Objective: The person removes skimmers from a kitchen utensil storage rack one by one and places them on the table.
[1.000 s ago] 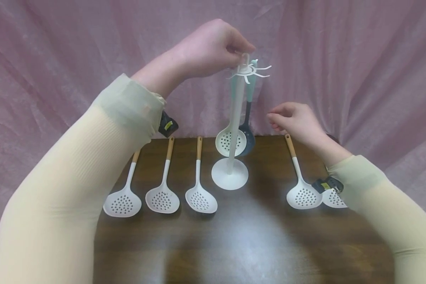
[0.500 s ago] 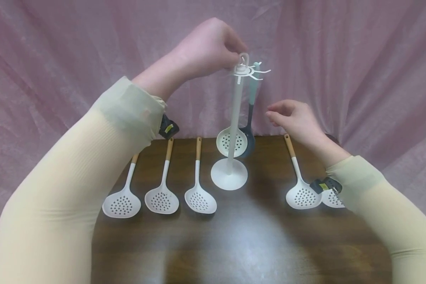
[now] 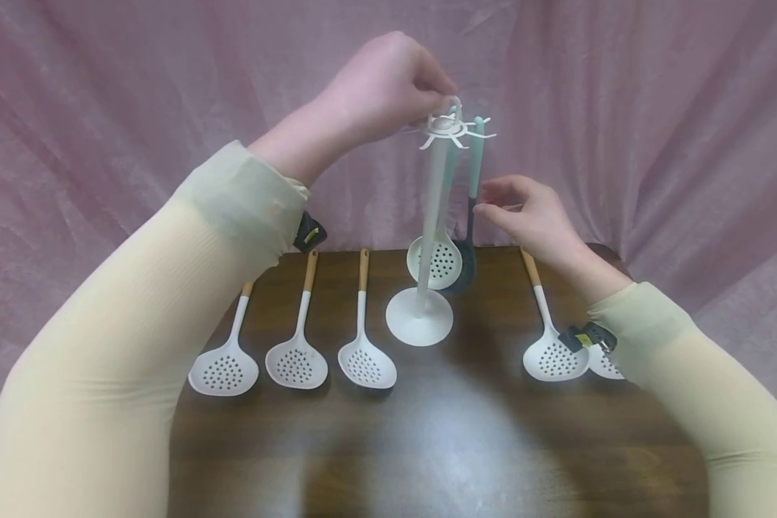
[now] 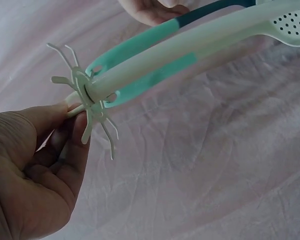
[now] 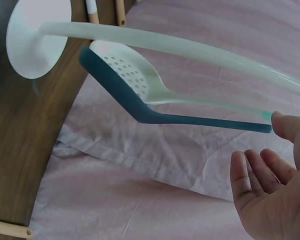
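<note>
A white rack [image 3: 431, 216] with a round base [image 3: 419, 318] stands at the back of the brown table [image 3: 440, 446]. My left hand [image 3: 435, 95] pinches the hook ring [image 3: 452, 129] at its top, seen close in the left wrist view as hand [image 4: 72, 117] and ring [image 4: 87, 95]. From the ring hang a white slotted spoon [image 3: 435, 260] and a dark blue spatula [image 3: 469, 223], both with teal handles. My right hand [image 3: 492, 205] is beside the spatula's handle with relaxed fingers. In the right wrist view the thumb [image 5: 290, 125] touches the spatula [image 5: 190, 120] near its teal end.
Three wooden-handled white slotted spoons [image 3: 223, 370] [image 3: 296, 363] [image 3: 366, 363] lie in a row left of the rack. Two more [image 3: 555, 356] [image 3: 607, 364] lie on the right, one partly under my right sleeve. A pink cloth [image 3: 654, 108] hangs behind the table.
The hook ring has turned, swinging the hanging spoon and spatula to the right. My right hand has moved up and left to the spatula's handle.
</note>
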